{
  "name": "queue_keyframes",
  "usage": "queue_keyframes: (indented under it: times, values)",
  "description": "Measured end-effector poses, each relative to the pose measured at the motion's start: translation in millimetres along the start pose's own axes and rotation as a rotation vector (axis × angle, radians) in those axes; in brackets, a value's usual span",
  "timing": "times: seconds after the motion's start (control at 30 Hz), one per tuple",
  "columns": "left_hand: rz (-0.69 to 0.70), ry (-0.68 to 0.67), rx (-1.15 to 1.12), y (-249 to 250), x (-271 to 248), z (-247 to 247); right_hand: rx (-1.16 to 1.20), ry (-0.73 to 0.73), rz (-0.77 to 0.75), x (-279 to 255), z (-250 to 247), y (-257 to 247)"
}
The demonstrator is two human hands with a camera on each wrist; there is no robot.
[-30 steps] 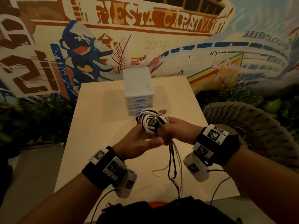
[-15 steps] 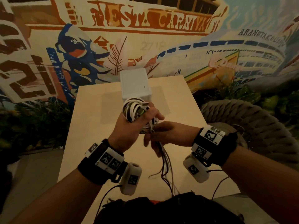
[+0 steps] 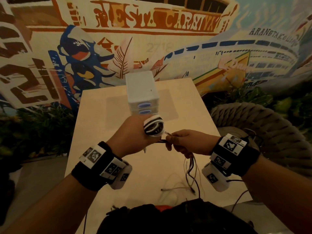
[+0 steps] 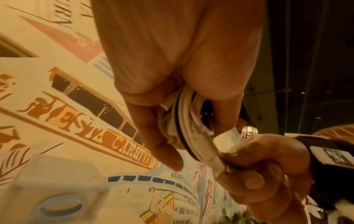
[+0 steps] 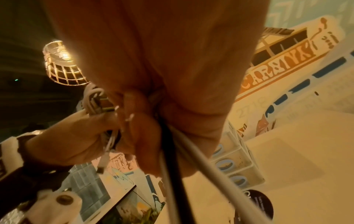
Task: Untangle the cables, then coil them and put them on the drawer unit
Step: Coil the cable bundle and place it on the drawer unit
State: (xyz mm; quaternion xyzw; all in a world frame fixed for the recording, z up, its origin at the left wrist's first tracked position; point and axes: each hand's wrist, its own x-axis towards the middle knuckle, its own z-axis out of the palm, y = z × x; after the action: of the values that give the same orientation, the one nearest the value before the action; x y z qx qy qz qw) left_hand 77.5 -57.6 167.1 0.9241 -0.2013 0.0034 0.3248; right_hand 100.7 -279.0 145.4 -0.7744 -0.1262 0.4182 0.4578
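My left hand grips a coil of black and white cables above the table; the same coil shows between its thumb and fingers in the left wrist view. My right hand sits just to the right and pinches the loose cable strands, which hang from its fist down to the table. A black strand and a white strand run out of the right fist. The white drawer unit with blue oval handles stands on the table behind the hands, its top bare.
The light wooden table ends at a painted mural wall. A thick woven rope seat sits at the table's right. Plants line the floor on the left. Thin cable ends lie on the table near me.
The left hand rolled over, so the coil now sits on its far side, lower than 0.5 s ago. The right hand shifted right, drawing the strands level between the hands.
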Motion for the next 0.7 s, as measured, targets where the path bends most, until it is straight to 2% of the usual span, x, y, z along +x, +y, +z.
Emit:
queue_keyframes:
  times: [0.23,0.3,0.4,0.53,0.63,0.7]
  values:
    - [0.094,-0.179,0.305,-2.3,4.5,2.3,0.243,0.002,0.047,1.6,-2.7,-3.9]
    - [0.113,-0.242,0.358,0.0,3.5,3.8,0.236,0.007,0.052,1.5,-4.0,-8.1]
    - [0.082,-0.320,0.418,1.4,3.4,6.3,0.135,-0.024,0.068,3.4,-3.8,-14.4]
    - [0.059,-0.332,0.469,0.8,1.8,11.4,-0.076,-0.069,0.083,-1.9,-0.3,-26.6]
    - [0.051,-0.338,0.420,3.8,-1.6,12.9,-0.248,-0.065,0.111,-4.6,-0.3,-32.5]
    - [0.050,-0.357,0.485,7.1,0.1,14.0,-0.335,-0.067,0.090,-2.3,1.1,-32.6]
